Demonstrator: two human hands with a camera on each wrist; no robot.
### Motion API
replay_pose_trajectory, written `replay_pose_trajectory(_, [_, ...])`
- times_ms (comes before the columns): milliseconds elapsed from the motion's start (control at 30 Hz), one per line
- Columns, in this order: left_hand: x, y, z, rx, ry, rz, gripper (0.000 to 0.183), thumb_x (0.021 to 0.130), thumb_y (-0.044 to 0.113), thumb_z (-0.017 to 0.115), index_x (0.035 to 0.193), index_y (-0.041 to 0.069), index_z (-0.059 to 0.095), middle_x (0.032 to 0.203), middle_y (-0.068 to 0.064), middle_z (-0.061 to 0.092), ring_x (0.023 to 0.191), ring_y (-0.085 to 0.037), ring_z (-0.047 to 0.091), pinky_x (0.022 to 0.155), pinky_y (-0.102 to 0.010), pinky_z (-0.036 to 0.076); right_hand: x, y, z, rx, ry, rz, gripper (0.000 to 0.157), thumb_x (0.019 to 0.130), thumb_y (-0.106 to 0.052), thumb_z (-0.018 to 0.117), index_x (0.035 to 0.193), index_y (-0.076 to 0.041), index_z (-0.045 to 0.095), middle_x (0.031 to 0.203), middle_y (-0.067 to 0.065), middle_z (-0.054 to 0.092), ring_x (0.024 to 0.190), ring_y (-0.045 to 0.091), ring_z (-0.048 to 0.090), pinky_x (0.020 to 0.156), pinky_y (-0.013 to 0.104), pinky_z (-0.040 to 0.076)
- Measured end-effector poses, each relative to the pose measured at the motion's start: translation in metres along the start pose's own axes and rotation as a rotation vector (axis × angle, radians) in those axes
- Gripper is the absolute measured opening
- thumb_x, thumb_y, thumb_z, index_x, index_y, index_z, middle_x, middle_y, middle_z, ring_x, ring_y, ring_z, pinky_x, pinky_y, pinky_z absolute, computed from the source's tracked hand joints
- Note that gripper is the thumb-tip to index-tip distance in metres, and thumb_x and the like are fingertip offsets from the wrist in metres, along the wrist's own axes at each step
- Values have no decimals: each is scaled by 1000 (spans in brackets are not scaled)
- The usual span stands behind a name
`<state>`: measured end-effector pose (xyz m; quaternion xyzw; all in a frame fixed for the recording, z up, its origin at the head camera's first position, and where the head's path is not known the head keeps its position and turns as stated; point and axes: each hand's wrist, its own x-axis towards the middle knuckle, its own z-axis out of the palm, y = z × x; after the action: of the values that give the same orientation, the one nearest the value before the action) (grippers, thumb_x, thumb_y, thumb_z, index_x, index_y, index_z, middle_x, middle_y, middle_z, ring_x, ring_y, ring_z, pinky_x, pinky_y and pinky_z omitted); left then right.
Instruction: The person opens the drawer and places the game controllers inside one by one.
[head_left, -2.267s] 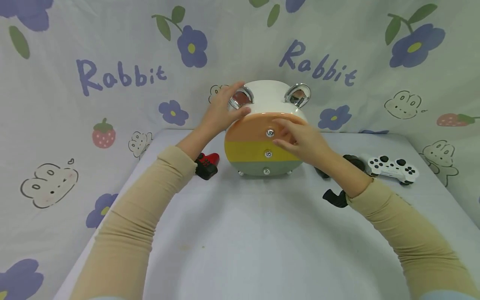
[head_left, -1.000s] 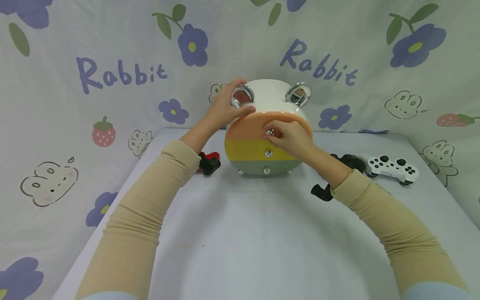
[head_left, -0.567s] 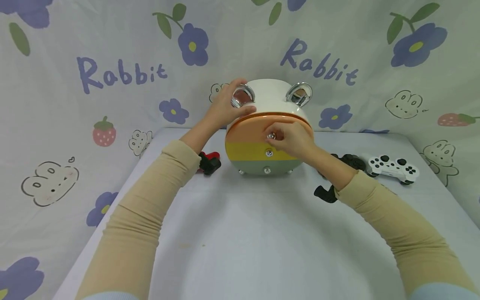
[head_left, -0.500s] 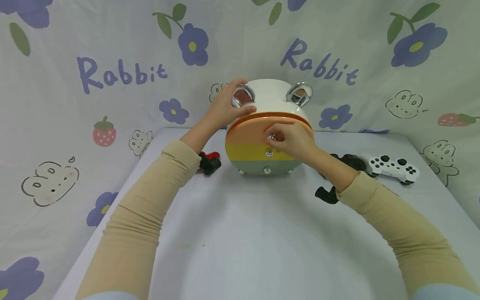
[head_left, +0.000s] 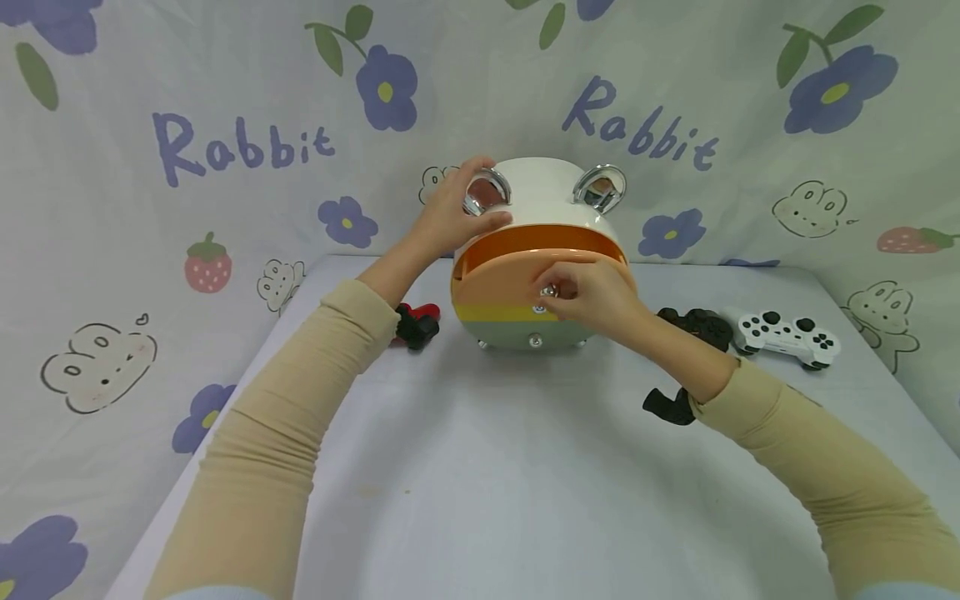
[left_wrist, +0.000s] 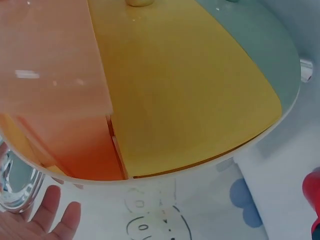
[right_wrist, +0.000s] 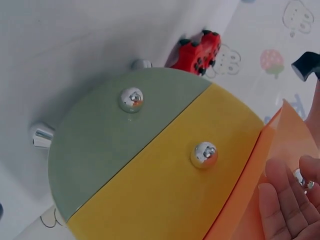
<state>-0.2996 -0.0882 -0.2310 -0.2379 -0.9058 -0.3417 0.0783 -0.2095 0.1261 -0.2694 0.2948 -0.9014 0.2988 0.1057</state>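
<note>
A small round drawer cabinet (head_left: pixel 536 190) with a white top and chrome ears stands at the back of the table. Its front has orange, yellow and green bands, each with a chrome knob. My left hand (head_left: pixel 459 208) grips the cabinet around the left ear (head_left: pixel 487 192), thumb on the front of the white top. My right hand (head_left: pixel 592 293) pinches the knob (right_wrist: pixel 303 180) of the orange top drawer (head_left: pixel 491 282), which is partly pulled out. A gap shows its orange inside. The yellow drawer (right_wrist: pixel 165 185) and green drawer (right_wrist: pixel 95 142) are closed.
A red game controller (right_wrist: pixel 196 54) lies left of the cabinet, partly behind a black wrist mount (head_left: pixel 417 327). To the right are a black controller (head_left: pixel 701 327), partly behind my forearm, and a white controller (head_left: pixel 787 338). A printed cloth (head_left: pixel 247 75) hangs close behind the cabinet.
My right hand has taken hold of the top knob and drawn the orange drawer outward, toward me. My left hand has stayed at the left ear.
</note>
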Motion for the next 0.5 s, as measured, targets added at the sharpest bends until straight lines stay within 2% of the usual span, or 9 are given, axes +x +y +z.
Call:
replay_pose_trajectory(267, [-1, 0, -1, -4, 0, 6, 76, 78, 40, 70, 140, 20, 29, 120, -10, 45, 103, -21, 44, 89, -38, 42, -13, -9, -1, -11, 3, 15, 14, 77, -15, 73, 90, -11, 70, 70, -2, 62, 64, 12, 52, 60, 22, 47])
replay_pose_trajectory(500, [-1, 1, -1, -6, 4, 29, 75, 79, 37, 70, 139, 18, 30, 113, -10, 48, 102, -20, 43, 88, -38, 40, -22, -12, 0, 6, 15, -1, 14, 75, -14, 75, 88, -12, 71, 69, -2, 62, 60, 10, 52, 55, 21, 46])
